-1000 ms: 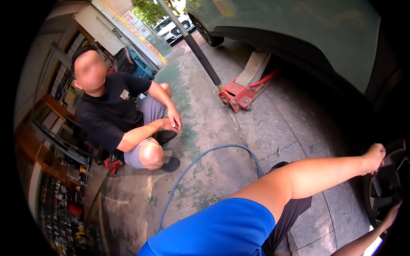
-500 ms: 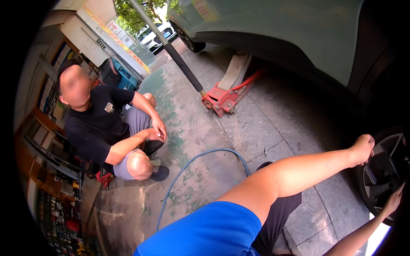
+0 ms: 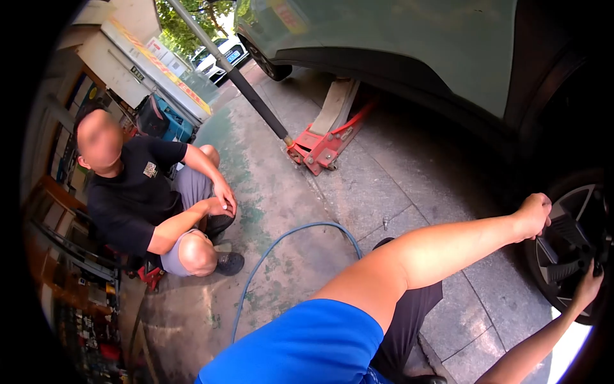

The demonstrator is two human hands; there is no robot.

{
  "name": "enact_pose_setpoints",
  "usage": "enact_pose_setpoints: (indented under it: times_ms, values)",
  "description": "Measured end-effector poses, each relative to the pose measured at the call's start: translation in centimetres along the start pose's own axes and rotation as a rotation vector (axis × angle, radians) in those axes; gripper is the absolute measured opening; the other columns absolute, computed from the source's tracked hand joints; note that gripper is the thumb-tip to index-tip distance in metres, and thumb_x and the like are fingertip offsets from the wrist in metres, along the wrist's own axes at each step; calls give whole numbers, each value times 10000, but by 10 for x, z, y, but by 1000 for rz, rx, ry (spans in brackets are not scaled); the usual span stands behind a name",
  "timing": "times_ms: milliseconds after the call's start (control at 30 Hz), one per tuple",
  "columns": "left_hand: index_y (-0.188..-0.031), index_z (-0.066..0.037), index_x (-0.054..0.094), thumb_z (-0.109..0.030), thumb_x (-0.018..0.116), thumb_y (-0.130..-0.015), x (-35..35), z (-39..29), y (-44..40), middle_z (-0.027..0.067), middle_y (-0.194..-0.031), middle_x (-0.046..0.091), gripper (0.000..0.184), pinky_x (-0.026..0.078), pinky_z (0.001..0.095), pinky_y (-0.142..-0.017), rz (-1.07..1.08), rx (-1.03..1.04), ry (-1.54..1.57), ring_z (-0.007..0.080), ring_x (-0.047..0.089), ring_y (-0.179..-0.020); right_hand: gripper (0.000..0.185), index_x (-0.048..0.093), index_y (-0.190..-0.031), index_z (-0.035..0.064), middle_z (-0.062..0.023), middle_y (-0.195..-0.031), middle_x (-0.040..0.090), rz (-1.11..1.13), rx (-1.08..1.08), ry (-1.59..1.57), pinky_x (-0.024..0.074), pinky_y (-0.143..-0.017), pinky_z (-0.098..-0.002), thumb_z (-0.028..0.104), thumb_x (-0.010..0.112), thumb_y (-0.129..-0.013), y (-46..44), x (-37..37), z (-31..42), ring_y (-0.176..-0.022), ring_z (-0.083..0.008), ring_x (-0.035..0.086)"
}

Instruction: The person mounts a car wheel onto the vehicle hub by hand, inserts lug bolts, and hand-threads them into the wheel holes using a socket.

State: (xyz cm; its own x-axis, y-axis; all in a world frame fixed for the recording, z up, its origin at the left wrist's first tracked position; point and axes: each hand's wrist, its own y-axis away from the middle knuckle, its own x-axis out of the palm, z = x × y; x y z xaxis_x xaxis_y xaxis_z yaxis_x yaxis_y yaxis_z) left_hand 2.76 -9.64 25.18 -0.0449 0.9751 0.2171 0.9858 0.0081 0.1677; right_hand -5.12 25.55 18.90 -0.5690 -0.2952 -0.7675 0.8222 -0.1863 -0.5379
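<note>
The dark wheel (image 3: pixel 563 272) with grey spokes stands at the right edge, partly lost in shadow. My left hand (image 3: pixel 534 216), at the end of the arm in the blue sleeve, is closed near the wheel's upper left rim; its fingers hide whatever is in them. Lower down, my right hand (image 3: pixel 590 285) reaches up over the spokes to the hub. Its fingers are bunched there, and anything between them is too small and dark to name.
A red floor jack (image 3: pixel 323 144) with a long handle (image 3: pixel 252 96) stands under the grey-green car (image 3: pixel 409 45). A person in a black shirt (image 3: pixel 137 192) squats on the left. A blue hose (image 3: pixel 275 240) curves over the floor. Cluttered shelves (image 3: pixel 80 307) line the left side.
My right hand has moved up and inward across the spokes to the hub. My left hand remains closed by the rim. The whole view has shifted slightly, and the squatting person stays in place.
</note>
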Motion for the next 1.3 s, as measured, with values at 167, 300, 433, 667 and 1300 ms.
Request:
enact_pose_setpoints:
  times_ms: [167, 300, 433, 667, 1300]
  values:
    - [-1085, -18, 508, -162, 379, -982, 6, 13, -10, 103, -712, 570, 219, 369, 283, -313, -4, -8, -10, 145, 449, -401, 458, 655, -950, -67, -269, -956, 654, -59, 237, -212, 512, -791, -416, 382, 576, -903, 26, -90, 117, -866, -363, 646]
    - [-1069, -23, 503, -159, 380, -978, 10, 11, -6, 100, -687, 557, 205, 359, 289, -303, -4, -16, 12, 150, 445, -388, 615, 645, -1048, -35, -283, -872, 661, -240, -41, -130, 551, -629, -429, 541, 576, -844, 25, -73, 115, -750, -354, 676]
    - [-1069, -22, 503, -153, 379, -977, 9, 13, -6, 104, -685, 560, 203, 355, 290, -298, -13, -7, 17, 152, 442, -379, 574, 640, -1046, -40, -281, -888, 658, -111, 119, -56, 538, -627, -457, 493, 618, -835, 19, -65, 103, -761, -372, 667]
    - [-1085, -11, 503, -150, 377, -977, 4, 13, -10, 113, -695, 574, 216, 358, 290, -294, -15, 17, 15, 158, 452, -376, 587, 633, -1024, -50, -273, -906, 660, -295, 9, -91, 534, -651, -479, 505, 619, -834, 22, -61, 101, -777, -395, 659]
    - [-1176, -22, 464, -205, 361, -992, -19, -14, -9, 122, -777, 590, 279, 379, 274, -326, -60, 39, 106, 146, 461, -407, 485, 236, -1448, -4, -118, -1499, 274, -63, -310, -67, 178, -1145, -328, 176, 261, -998, -13, 78, -90, -1379, -196, 270]
